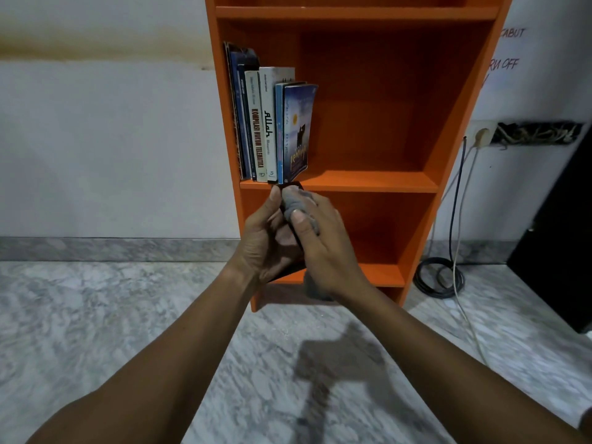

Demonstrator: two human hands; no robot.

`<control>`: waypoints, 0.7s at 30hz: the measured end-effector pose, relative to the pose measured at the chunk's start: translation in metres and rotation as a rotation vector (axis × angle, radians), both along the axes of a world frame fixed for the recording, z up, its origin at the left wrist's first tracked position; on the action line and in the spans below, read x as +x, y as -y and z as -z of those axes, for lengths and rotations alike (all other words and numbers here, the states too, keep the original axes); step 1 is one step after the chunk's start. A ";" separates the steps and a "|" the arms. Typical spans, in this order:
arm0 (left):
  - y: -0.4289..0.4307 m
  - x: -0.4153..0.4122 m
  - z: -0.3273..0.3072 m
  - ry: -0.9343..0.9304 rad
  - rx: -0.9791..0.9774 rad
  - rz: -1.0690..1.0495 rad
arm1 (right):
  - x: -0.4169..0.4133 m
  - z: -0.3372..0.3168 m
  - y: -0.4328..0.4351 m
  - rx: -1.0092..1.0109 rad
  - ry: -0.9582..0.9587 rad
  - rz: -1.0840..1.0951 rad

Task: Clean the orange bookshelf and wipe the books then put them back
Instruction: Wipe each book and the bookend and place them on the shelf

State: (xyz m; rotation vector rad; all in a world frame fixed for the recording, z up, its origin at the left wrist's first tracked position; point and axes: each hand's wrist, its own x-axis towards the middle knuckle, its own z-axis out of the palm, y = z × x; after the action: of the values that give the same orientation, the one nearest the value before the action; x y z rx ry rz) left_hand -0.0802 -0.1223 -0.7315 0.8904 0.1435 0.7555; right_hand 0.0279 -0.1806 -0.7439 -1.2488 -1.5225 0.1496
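The orange bookshelf (378, 184) stands against the wall. Several books (272, 123) stand upright at the left end of its middle shelf, the rightmost a blue one (298, 129) with its cover showing. In front of the shelf below, my left hand (266, 241) grips a dark book (290, 187), mostly hidden by both hands. My right hand (323, 248) holds a grey cloth (299, 206) and presses it against that book. A tail of the cloth hangs under my right wrist.
The floor (96, 331) is grey marble tile. Right of the bookshelf a wall socket (480, 136) feeds cables that drop to a black coil (439, 280) on the floor. A dark piece of furniture (557, 251) stands at the far right.
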 end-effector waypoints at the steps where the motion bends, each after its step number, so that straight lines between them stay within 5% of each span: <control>1: 0.002 -0.001 -0.001 -0.017 0.007 0.010 | -0.001 -0.001 0.000 -0.029 0.044 0.020; 8: 0.019 0.008 -0.002 -0.137 -0.010 -0.024 | 0.039 0.008 -0.011 -0.124 -0.039 0.220; 13: 0.004 0.002 -0.004 0.142 -0.143 -0.124 | 0.041 0.026 -0.007 -0.303 -0.711 0.086; 16: 0.000 0.000 -0.009 0.294 -0.217 -0.176 | 0.035 0.031 -0.010 -0.356 -0.795 -0.015; 21: -0.005 0.000 -0.003 0.175 -0.261 -0.287 | 0.028 0.019 -0.011 -0.258 -0.738 -0.084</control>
State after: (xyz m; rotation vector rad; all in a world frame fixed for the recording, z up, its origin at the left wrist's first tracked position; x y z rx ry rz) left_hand -0.0806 -0.1175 -0.7286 0.5573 0.2124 1.0519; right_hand 0.0557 -0.1691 -0.7626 -1.1436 -0.9235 0.7927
